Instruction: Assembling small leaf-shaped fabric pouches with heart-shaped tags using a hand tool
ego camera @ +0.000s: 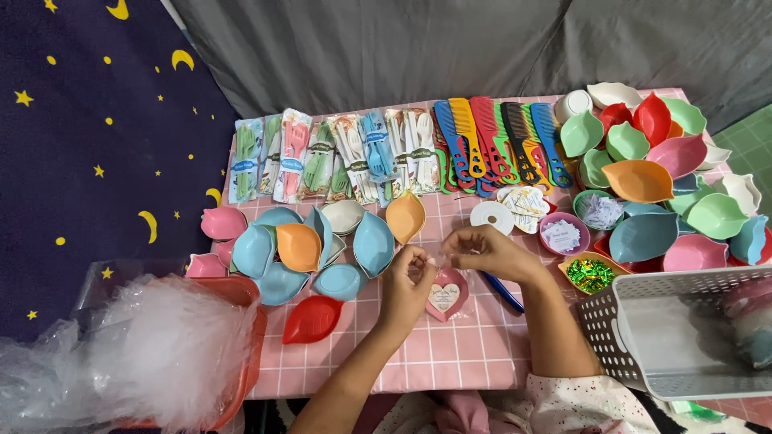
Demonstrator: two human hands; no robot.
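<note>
Pinching with fingertips almost closed, the left hand (408, 277) and right hand (482, 251) hold something thin and clear between them, above a wrapped pink dish (447, 296) near the table's (474, 345) middle.

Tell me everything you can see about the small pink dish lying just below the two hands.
The small pink dish is leaf-shaped and looks like plastic. It lies flat on the pink checked cloth, seemingly inside clear wrapping. A pale heart-shaped tag rests in it. The left hand covers its left edge; whether they touch is unclear. The right hand hovers just above it. A blue comb lies to its right.
</note>
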